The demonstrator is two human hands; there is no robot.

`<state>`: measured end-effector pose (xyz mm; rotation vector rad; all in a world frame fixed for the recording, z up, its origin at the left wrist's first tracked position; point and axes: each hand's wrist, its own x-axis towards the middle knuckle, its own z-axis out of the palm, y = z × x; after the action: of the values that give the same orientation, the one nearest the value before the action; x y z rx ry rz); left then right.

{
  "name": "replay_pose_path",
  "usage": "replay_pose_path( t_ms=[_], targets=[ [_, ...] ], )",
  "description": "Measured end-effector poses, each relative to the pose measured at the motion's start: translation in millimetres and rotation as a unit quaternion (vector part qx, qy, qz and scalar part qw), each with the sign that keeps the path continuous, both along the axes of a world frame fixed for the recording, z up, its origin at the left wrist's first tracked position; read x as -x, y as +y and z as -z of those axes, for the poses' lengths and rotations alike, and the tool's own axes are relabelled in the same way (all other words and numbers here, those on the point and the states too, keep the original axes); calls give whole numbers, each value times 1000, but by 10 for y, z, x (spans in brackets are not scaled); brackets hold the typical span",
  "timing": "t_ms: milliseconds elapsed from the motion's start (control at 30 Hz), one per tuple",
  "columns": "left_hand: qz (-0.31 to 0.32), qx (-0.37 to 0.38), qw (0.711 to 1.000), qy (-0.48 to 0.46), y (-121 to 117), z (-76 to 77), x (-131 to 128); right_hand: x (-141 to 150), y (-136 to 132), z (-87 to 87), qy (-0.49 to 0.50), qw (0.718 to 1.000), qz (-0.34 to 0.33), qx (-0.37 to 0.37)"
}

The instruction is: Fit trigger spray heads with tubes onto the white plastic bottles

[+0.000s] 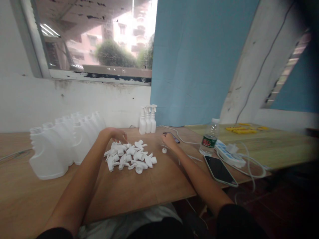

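A pile of white trigger spray heads (129, 156) lies on the wooden table in front of me. My left hand (118, 134) is over the far left edge of the pile, its fingers curved down and slightly apart, with nothing visible in them. To the right of the pile, my right hand (169, 140) is closed. Just below its fingers sits a small white collar or cap (164, 150), with a faint pale blur between. Whether the hand grips that part is unclear. Behind the right hand lies a dark phone (175, 138), partly hidden.
Large white plastic jugs (47, 152) stand at left. Several spray bottles (148, 124) with heads are at the back. On the right are a water bottle (209, 141), a power strip (228, 154), a phone (220, 170) and cables. Yellow items (240, 129) lie farther right.
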<state>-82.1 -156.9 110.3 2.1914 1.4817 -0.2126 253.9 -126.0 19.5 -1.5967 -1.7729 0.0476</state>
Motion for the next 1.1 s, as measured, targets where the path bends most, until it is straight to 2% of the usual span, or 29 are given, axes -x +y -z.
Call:
replay_pose_path(
  t_ms=[333,633,767,867,1000,1100],
  targets=[
    [0,9,1000,2,-9,-19,23,6,26,-2,18,999,30,11],
    [-10,9,1000,6,-96,-88,6,-135,-32,-30,163,986,-6,-24],
    [-26,11,1000,-3,-176,-154,7,-155,-62,-180,267,959,-16,-90],
    [-30,9,1000,-6,-201,-195,44,-68,24,-351,330,937,-42,-111],
    [-25,-10,1000,-10,-239,-261,139,221,312,-605,402,907,-118,-44],
    [-27,-27,999,-24,-310,-332,218,514,570,-781,457,869,-184,39]
  ],
)
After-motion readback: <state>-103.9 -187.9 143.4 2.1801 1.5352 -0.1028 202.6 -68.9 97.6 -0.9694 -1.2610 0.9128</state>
